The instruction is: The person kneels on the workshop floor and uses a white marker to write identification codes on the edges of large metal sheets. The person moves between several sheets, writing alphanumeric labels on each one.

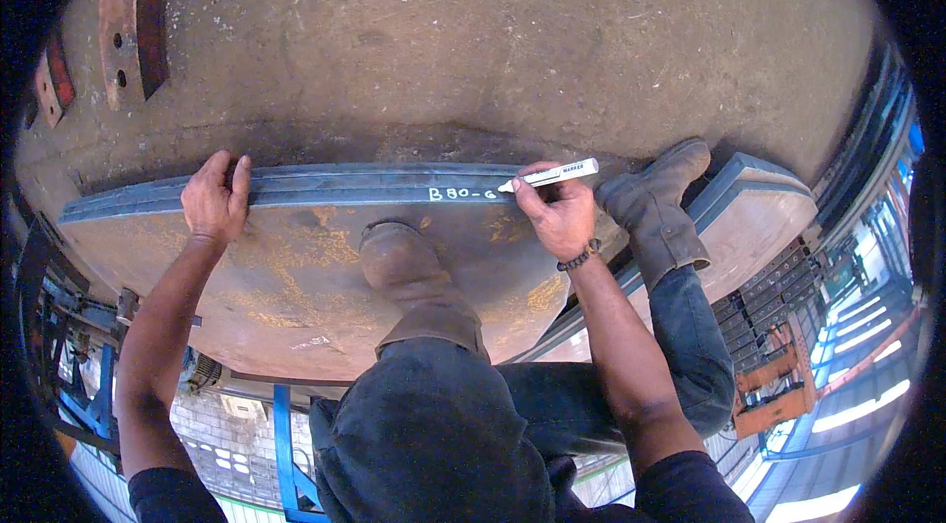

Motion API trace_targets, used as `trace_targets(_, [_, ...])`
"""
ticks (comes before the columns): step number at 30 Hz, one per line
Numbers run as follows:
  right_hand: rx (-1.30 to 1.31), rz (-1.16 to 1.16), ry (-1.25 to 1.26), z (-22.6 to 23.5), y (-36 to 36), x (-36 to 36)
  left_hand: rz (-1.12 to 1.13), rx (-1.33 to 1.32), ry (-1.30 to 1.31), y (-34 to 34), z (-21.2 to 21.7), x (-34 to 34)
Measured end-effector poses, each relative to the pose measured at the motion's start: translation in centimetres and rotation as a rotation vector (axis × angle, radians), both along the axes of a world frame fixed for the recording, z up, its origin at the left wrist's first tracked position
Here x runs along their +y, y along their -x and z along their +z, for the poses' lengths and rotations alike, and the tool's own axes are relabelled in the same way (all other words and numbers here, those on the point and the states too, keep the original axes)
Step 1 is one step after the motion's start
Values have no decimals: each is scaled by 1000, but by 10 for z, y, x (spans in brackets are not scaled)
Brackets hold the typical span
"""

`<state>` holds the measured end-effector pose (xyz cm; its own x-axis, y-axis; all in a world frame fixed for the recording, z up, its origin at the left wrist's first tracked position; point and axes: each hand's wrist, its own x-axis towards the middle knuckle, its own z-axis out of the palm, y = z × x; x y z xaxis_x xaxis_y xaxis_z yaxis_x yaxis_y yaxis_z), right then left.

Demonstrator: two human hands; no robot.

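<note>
Nearest the camera, at the lower edge of the view, two bare forearms rise from dark short sleeves, with the person's dark-trousered knees between them. One brown work boot (399,262) rests flat on a large rusty steel plate (286,296); the second boot (655,198) stands to the right, on the edge of a second plate (759,213). Beyond the knees, the right hand (559,213) is closed around one white paint marker (552,174), pinched between thumb and fingers, a beaded band at its wrist. The marker's long axis runs roughly left to right, parallel to the plate's far edge, with its tip pointing left and touching the dark machined edge strip (325,186) just at the end of a short row of white characters already written there. The written row lies immediately left of the tip, so the marking line runs along the strip. The left hand (215,203) is clamped over the same edge strip well to the left, fingers curled over the far side, thumb on the near face. The right hand is the nearer one to the marking. Farther off lies bare concrete floor (512,40), with two curved rusty steel pieces (133,16) at the upper left.
</note>
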<state>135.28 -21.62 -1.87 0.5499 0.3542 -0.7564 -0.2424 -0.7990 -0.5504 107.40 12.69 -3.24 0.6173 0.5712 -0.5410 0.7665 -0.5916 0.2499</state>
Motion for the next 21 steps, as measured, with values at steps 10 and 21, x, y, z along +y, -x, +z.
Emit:
trace_targets(10, [52, 1, -41, 3, -6, 0, -8, 45, 3, 4, -2, 2])
trace_targets(21, [-11, 2, -28, -1, -1, -4, -6, -1, -6, 2, -2, 0])
